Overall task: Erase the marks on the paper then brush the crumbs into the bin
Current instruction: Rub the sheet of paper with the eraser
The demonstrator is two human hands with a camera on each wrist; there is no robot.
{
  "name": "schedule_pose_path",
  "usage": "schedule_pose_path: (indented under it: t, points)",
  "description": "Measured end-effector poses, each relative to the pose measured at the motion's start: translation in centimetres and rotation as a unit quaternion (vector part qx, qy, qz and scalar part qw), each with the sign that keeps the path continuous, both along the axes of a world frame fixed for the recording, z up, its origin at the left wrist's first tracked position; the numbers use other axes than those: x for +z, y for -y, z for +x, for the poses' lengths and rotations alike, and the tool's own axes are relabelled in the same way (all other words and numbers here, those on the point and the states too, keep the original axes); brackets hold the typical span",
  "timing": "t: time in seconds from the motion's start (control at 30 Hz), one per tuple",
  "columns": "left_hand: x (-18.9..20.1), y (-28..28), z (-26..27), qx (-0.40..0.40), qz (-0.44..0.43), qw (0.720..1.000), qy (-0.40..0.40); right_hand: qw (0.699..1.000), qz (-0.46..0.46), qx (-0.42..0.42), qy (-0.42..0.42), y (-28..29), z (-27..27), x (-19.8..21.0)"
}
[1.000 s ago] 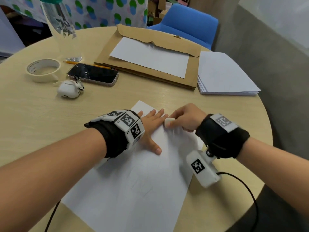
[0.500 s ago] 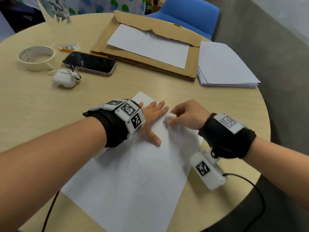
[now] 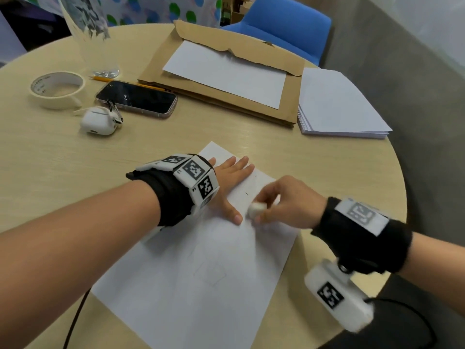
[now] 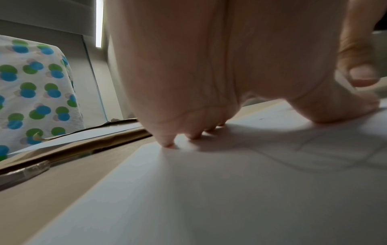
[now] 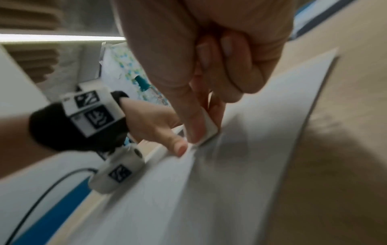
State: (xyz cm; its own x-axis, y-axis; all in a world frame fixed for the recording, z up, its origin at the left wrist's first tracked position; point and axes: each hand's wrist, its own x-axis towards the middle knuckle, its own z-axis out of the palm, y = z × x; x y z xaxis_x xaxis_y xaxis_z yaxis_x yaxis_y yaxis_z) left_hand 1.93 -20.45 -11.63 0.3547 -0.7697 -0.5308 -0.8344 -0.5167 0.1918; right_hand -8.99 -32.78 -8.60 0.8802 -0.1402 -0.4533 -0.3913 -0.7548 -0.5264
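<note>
A white sheet of paper (image 3: 201, 285) lies on the round wooden table (image 3: 50, 159), with faint pencil lines near its middle and a small dark mark near its far end. My left hand (image 3: 232, 182) lies flat on the far end of the sheet, fingers straight; the left wrist view shows its fingertips (image 4: 167, 142) pressing the paper (image 4: 209, 199). My right hand (image 3: 281, 205) pinches a small white eraser (image 3: 256, 209) and presses it on the sheet just beside the left thumb. Thumb and fingers clamp the eraser (image 5: 209, 131) against the paper (image 5: 230, 182) in the right wrist view. No bin is in view.
Behind the sheet lie a brown envelope (image 3: 292, 96) with a white sheet on it, a stack of white paper (image 3: 337, 104), a phone (image 3: 137, 99), a white earbud case (image 3: 97, 122), a tape roll (image 3: 56, 88) and a pencil (image 3: 105, 78). A blue chair (image 3: 284, 23) stands beyond the table.
My right hand has slid the eraser toward me along the sheet, from beside the left fingertips to beside the left thumb. The left hand has stayed flat on the paper.
</note>
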Motion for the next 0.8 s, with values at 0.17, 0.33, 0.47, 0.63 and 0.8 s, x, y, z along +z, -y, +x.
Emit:
schedule_pose_path:
  t: [0.17, 0.33, 0.47, 0.63, 0.8]
  points:
    - [0.4, 0.1, 0.0, -0.004, 0.004, 1.0, 0.0, 0.997, -0.001, -0.073, 0.024, 1.4, 3.4, 0.6]
    - [0.3, 0.1, 0.0, -0.004, 0.007, 1.0, 0.006, 0.996, -0.026, -0.042, 0.079, 0.4, 1.2, -0.1]
    - [0.1, 0.2, 0.1, -0.004, 0.01, 1.0, 0.005, 1.0, 0.005, 0.008, 0.006, 0.3, 0.2, 0.2]
    - [0.3, 0.1, 0.0, 0.002, -0.001, 1.0, 0.005, 0.992, -0.039, -0.092, 0.079, 1.5, 4.2, -0.1]
    - [0.1, 0.2, 0.2, -0.005, 0.011, 1.0, 0.003, 0.998, -0.045, 0.002, 0.048, 0.3, 0.0, -0.1]
